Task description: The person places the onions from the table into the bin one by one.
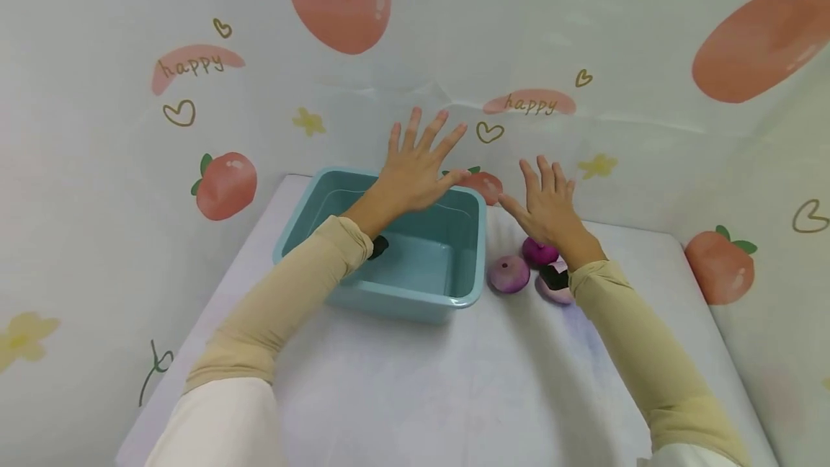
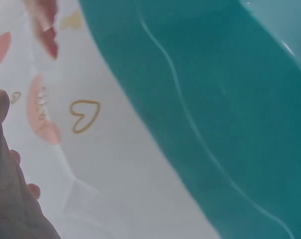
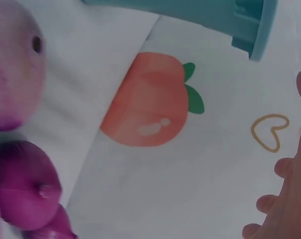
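Observation:
My left hand (image 1: 413,175) is raised above the far side of a blue-green plastic basin (image 1: 389,295), fingers straight and spread, holding nothing. To the right, my right hand (image 1: 550,211) is held up with straight fingers and thumb apart, also holding nothing. Below it on the table lie several round purple things that look like onions or turnips: a pale pink-purple one (image 1: 509,274) beside the basin, a deep magenta one (image 1: 540,252) behind, and another pale one (image 1: 550,291) partly hidden by the right wrist. In the right wrist view, a magenta one (image 3: 28,184) shows a small nub.
A pale cloth covers the table (image 1: 415,395). Behind and around it stands a white fabric backdrop (image 1: 454,34) printed with fruit, hearts and "happy". A black device (image 1: 554,277) sits on the right wrist; a small black object (image 1: 378,247) shows beside the left wrist.

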{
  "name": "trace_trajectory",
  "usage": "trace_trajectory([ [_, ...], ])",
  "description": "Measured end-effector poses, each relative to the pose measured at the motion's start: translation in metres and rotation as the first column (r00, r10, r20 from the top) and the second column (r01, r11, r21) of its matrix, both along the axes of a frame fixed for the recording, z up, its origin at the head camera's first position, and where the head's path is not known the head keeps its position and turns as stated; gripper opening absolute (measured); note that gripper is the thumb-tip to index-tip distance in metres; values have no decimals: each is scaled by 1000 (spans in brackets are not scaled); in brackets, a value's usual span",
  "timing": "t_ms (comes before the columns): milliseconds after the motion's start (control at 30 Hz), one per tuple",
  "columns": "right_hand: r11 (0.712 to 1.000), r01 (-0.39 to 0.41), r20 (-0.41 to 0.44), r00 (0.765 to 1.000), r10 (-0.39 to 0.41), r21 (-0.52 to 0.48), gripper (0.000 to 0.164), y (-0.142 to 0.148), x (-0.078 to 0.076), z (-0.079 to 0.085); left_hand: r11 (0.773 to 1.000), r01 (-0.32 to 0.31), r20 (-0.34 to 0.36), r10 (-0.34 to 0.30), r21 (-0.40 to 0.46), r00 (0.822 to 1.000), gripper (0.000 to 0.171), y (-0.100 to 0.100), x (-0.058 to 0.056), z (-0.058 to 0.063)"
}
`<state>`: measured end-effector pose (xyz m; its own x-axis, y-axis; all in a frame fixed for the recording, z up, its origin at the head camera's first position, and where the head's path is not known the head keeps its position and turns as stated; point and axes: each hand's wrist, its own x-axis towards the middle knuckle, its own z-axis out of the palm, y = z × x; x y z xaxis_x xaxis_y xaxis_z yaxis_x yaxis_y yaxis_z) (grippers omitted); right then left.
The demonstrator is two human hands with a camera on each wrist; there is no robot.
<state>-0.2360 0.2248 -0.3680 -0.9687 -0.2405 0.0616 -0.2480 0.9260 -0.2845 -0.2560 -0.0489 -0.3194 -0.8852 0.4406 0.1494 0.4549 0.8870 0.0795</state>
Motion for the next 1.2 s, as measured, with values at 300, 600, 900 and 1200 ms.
trace_trajectory([
  [300,997,-35,28,999,37,-75,93,9,23,-27,999,44,-113,-46,-23,993,78,-17,25,20],
  [600,996,4,110,994,7,-94,101,7,43,-50,990,125,-187,-111,68,976,63,-50,36,43],
  [900,982,2,127,992,23,-190,95,-3,62,-76,967,200,-265,-154,158,952,48,-100,37,39],
  [1200,971,-2,127,991,33,-241,88,-4,71,-91,980,37,-102,-17,194,995,48,-152,33,16],
])
